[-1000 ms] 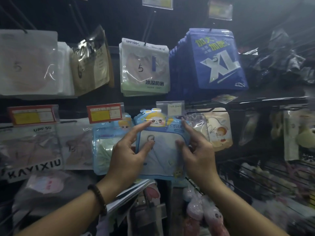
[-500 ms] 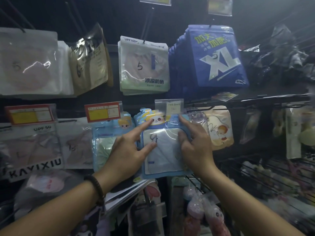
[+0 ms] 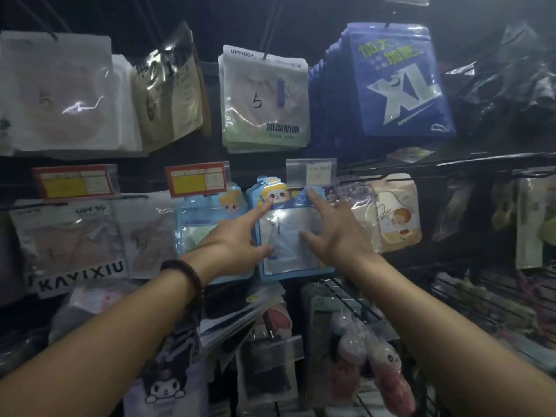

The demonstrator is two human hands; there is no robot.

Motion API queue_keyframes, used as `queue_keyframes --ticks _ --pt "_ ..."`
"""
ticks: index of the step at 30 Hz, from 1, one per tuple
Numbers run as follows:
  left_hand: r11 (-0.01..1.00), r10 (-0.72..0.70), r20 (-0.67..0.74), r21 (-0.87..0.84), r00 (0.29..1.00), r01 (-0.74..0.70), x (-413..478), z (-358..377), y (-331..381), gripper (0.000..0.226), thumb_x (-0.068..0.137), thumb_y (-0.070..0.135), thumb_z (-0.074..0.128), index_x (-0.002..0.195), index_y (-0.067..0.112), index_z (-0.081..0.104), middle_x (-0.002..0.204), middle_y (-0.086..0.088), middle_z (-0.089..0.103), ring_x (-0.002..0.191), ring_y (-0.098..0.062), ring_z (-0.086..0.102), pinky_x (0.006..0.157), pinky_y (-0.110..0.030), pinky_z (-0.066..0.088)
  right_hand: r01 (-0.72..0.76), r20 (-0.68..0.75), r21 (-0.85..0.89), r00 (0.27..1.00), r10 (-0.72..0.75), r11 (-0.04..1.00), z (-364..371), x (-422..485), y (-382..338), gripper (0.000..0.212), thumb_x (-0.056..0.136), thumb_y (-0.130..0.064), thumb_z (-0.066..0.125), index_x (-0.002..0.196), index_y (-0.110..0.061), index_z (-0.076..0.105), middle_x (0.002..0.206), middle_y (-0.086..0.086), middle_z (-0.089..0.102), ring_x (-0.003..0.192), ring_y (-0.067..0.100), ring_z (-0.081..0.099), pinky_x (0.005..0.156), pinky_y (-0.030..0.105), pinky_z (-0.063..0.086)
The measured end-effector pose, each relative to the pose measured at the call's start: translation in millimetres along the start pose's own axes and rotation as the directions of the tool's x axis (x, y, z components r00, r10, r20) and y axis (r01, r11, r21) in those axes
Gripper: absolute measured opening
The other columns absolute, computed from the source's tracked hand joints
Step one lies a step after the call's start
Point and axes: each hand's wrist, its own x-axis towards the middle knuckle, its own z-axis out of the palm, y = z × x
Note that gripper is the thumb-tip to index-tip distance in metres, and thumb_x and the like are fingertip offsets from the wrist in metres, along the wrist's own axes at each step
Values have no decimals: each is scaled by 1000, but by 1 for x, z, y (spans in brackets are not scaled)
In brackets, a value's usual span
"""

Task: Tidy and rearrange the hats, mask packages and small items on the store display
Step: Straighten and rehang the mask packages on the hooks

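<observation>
The blue mask package [image 3: 287, 233] is held flat against the middle row of the display, just under the clear price tag [image 3: 311, 173]. A paler blue package [image 3: 204, 227] lies at its left edge and a cream cartoon package [image 3: 397, 212] near its right.

The step in hand is judged to be seating and squaring this package on its hook. Whether the hook is already through the hanging hole cannot be told, as the tag covers it. To be done well, the top should be guided level under the tag. Pressure should be kept light so the glossy film is not creased, and the neighbours should be left unshifted.

Both arms are stretched forward and upward. The left hand [image 3: 237, 242] is laid at the package's left edge, index finger straight on the cartoon face and thumb low on the window. The right hand [image 3: 338, 233] is set likewise at the right edge, index finger reaching the top and thumb on the window. The fingers [image 3: 261, 210] that show are spread and straight, and the rest are hidden.
</observation>
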Motion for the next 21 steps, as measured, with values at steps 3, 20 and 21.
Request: queue_keyframes --ticks 3,20,21 --pt "996 -12 7 -86 1000 13 -14 -9 -6 72 97 47 75 155 62 36 85 8 81 74 -12 76 86 -40 65 -63 13 -18 998 63 998 -3 -6 0 88 94 -46 73 167 -46 24 160 19 30 138 44 54 115 50 48" --pt "997 62 -211 51 976 -52 -221 -3 -130 15 89 41 84 101 46 78 94 33 70 90 13 66 77 -16 55 -15 -152 621 979 140 784 118 -231 -84 22 85 -15 85 91 -36 80 77 -12 78 61 8 71 59 27 58" --pt "997 70 -225 43 972 -62 -227 -7 -138 14 89 41 83 101 46 78 96 32 70 93 11 67 80 -20 57 -39 -115 630 983 144 775 130 -235 -91 27 84 -13 86 92 -38 79 76 -13 78 60 7 71 58 27 58"
